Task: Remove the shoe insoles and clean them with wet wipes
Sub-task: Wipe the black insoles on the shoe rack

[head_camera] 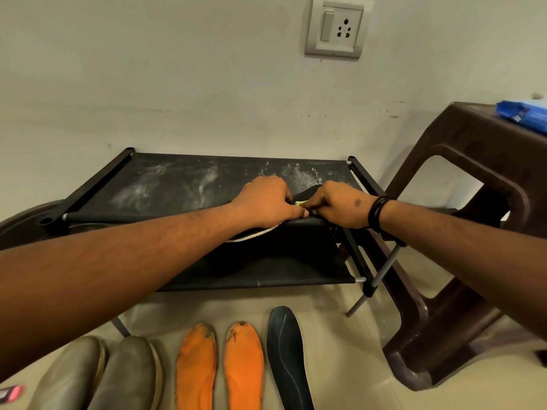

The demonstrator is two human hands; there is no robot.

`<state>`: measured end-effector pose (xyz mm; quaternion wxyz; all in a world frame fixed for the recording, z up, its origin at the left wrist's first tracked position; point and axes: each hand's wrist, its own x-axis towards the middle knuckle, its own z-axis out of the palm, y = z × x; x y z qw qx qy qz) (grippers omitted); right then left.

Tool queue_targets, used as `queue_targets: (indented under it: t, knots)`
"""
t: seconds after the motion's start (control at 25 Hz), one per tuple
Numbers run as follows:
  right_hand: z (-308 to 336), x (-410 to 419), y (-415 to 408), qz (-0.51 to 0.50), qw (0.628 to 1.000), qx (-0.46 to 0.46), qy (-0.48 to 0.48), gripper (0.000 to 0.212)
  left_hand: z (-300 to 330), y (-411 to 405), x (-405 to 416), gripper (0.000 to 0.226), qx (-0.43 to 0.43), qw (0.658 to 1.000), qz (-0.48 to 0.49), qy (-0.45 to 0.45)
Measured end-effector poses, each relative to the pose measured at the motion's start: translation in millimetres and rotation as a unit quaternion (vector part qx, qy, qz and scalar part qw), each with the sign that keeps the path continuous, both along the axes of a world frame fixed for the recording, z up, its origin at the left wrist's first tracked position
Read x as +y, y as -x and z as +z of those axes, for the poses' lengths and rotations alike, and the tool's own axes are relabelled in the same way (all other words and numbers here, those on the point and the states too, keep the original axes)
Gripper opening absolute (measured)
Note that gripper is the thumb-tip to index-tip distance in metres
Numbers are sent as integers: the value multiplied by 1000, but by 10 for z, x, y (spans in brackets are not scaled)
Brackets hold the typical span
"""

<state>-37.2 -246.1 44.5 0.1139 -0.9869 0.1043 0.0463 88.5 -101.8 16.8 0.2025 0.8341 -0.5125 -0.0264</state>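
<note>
A black shoe [310,191] with a white sole edge lies on the top shelf of a black shoe rack [165,187]. My left hand [266,202] presses down on it while my right hand [337,205] grips its opening, where a strip of green shows between the fingers. Most of the shoe is hidden under both hands. On the floor in front lie two orange insoles [196,368] [244,365] and one dark blue insole [288,356], side by side. A blue wet wipes pack [524,115] rests on the brown stool at the right.
A brown plastic stool [473,232] stands right of the rack. Two grey-green shoes [97,377] lie on the floor at lower left. A brown chair edge [20,229] shows left of the rack. The wall behind carries a switch socket [336,28].
</note>
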Motion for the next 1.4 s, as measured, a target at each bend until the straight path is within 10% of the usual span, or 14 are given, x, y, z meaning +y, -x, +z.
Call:
queue_targets:
  t: [0.12,0.32,0.44,0.6,0.76,0.92,1.4]
  knots:
    - [9,-170,2,-115,985,11,125,43,5,22,-28,46,4,1000,-5,-10]
    - [32,-32,-7,-15,1000,12,-21,37,-22,-13,-27,48,5,1000,-4,0]
    - [47,-200,-42,-154,976,17,155,42,-20,-5,-41,48,-1,1000,-7,-5]
    - [12,-7,31,-9,999,39,-26,46,-40,-21,-34,47,-1,1000,-4,1]
    - [56,-169,-62,-123,980,29,153,50,-40,-25,-49,51,-7,1000,-9,0]
    - [24,-39,-11,-12,999,40,-27,46,-55,-43,-37,51,-3,1000,-9,6]
    - [31,-167,-132,-113,992,14,60,54,-45,-28,-44,50,-8,1000,-11,7]
